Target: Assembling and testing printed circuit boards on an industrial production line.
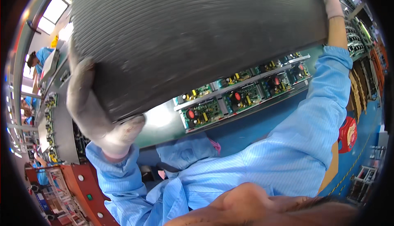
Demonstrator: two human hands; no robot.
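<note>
A large black sheet with a ribbed surface [205, 33], perhaps a mat or panel, is raised in front of me and fills the upper middle of the head view. My left hand [92, 107], in a grey and white glove, is closed round its near left corner, thumb beneath and fingers over the side. At its far right edge is my gloved right hand [331, 4], closed on that side with the fingertips partly hidden. Below the sheet, green circuit boards [242, 98] with red and yellow parts sit in rows between metal rails [258, 77], partly covered from view.
The circuit boards lie on a green worktop [164, 121]. More boards [51, 123] stand along a line on the left, where a person in blue [41, 59] works. A red stool [348, 134] stands on the blue floor at right. A reddish-brown cabinet [88, 189] is at lower left.
</note>
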